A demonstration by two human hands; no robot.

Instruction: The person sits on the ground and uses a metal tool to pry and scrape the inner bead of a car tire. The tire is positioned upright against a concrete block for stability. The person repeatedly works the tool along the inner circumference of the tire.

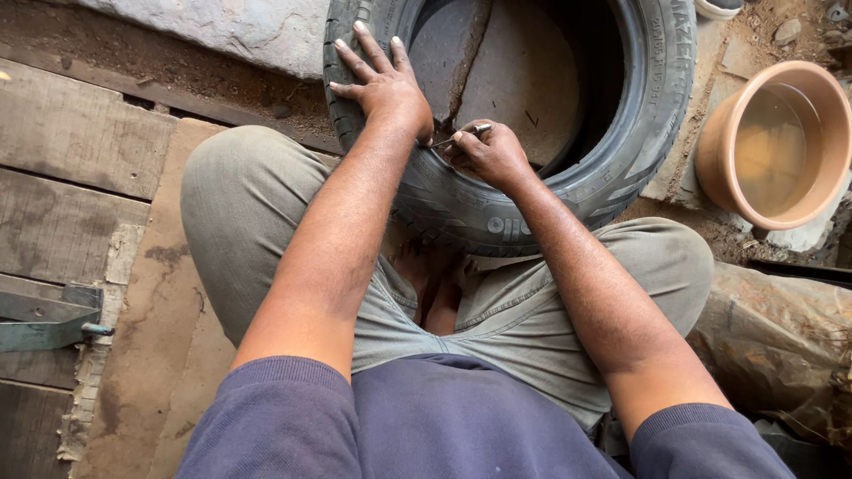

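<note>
Black rubber tyre [532,191] lies flat on dirt ground against the seated person's crossed legs, tread grooved, sidewall dusty, hole showing stone below; terracotta basin of murky water [774,142] sits just beside it, right; left hand [382,84] pressed flat on the tread, fingers spread, likely steadying it; right hand [488,153] fingers clamped round a thin metal tool [461,135], tip at the tread near the left wrist

A round terracotta basin [781,146] holding murky water sits on the dirt at the right, above a crumpled brownish sack [781,341]. On the left lie weathered wooden planks [71,191], a cardboard sheet [164,355] and a green metal bracket [49,318]; a pale stone slab [240,31] lies at the top
</note>
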